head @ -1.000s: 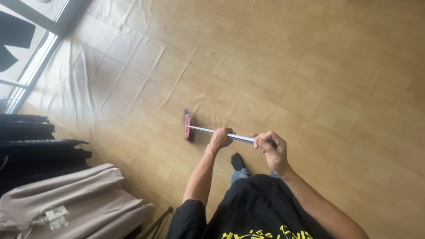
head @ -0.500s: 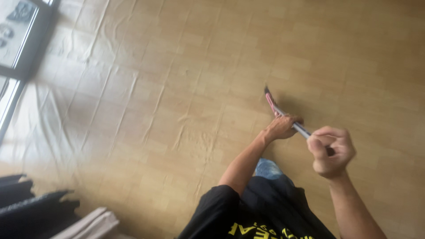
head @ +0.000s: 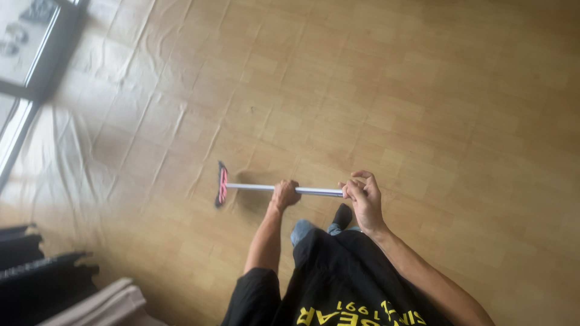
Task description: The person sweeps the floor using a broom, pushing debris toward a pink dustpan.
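Both hands are wrapped round a thin silver pole: the left hand (head: 284,194) clenched tight about its middle, the right hand (head: 361,194) curled over the near end, forefinger slightly lifted. Beyond the left knuckles the mop handle (head: 257,188) runs bare and shiny out to a narrow pink mop head (head: 222,185) with a dark edge, resting on the wrinkled wood-pattern floor covering (head: 423,90). Behind the hands, a dark-socked foot (head: 342,215).

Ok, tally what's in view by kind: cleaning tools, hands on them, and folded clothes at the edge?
Metal-handled broom with pink head: 1
Hands closed on its handle, left hand and right hand: 2
Folded beige garment: 1
Dark folded garments: at least 2, exact count unclear
Total: at least 6
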